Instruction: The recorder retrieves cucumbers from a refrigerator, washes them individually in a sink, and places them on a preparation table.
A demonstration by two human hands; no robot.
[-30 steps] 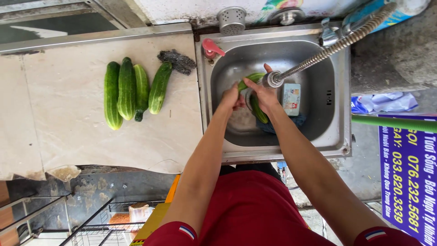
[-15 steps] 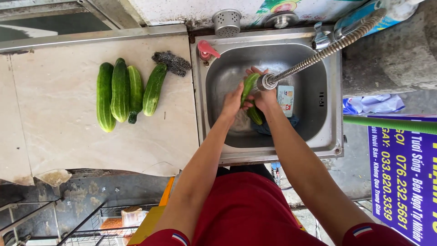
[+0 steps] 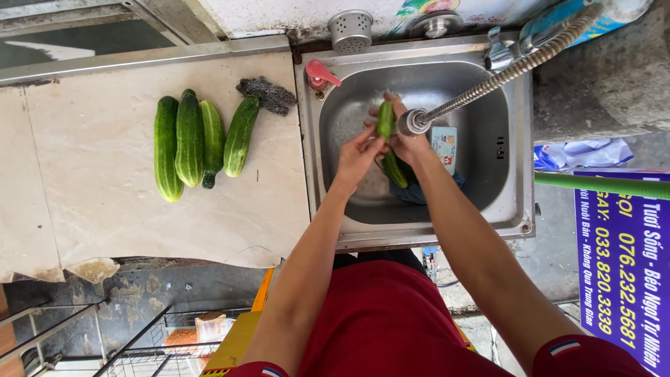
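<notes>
Two hands on one cucumber under the tap

Both hands meet in the middle of a stainless steel sink [image 3: 520, 150] in the upper centre of the frame. The left hand [image 3: 357, 155] and the right hand [image 3: 408, 143] are together, closed around a long, dark green cucumber [image 3: 386, 120] held just under the nozzle of a ribbed, flexible metal tap hose [image 3: 502, 73] that slants in from the upper right. The cucumber's skin is smooth and glossy. Another green cucumber [image 3: 396, 169] lies below the hands in the basin.

To the left, on the pale, mottled stone tabletop [image 3: 105, 223], four more cucumbers [image 3: 190, 136] lie side by side, near one another. A grey, wiry scouring pad [image 3: 265, 94] sits just beside their upper right. A perforated metal strainer cup [image 3: 350, 29] stands at the sink's back rim.
</notes>
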